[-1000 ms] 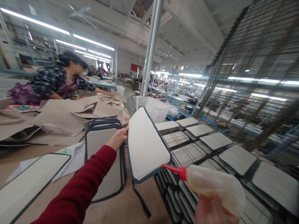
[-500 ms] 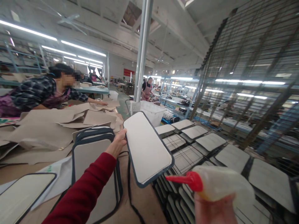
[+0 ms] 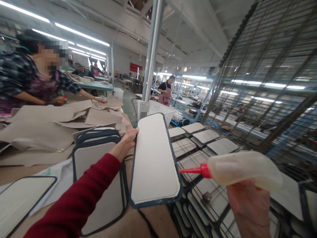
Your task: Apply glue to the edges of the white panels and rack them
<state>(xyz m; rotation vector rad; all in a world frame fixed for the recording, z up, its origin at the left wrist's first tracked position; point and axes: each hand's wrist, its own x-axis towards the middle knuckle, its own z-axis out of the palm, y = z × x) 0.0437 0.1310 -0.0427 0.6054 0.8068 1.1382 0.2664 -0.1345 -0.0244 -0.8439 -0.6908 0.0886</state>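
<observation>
My left hand [image 3: 128, 141] grips the left edge of a cream panel with a dark blue rim [image 3: 155, 158], held up in front of me. The panel is a long rectangle with rounded corners, and a whitish line runs along its lower edge. Tilted on its side in my right hand [image 3: 249, 196] is a translucent squeeze bottle [image 3: 240, 168]. Its red nozzle points left, with the tip at or very near the panel's right edge; whether they touch I cannot tell. Below my left arm lies a stack of similar dark-rimmed panels [image 3: 96, 165].
Another rimmed panel [image 3: 24, 195] lies at lower left on white cloth. Beige sheets [image 3: 47, 132] cover the table's far left, where a co-worker [image 3: 39, 76] reaches across. On the right, a wire rack [image 3: 188, 162] carries several panels beneath a raised mesh frame [image 3: 267, 49]. A post [image 3: 151, 53] stands ahead.
The held panel has turned more upright and closer to the nozzle. My right hand has raised the bottle slightly and moved right. The co-worker at left now appears nearer the left edge.
</observation>
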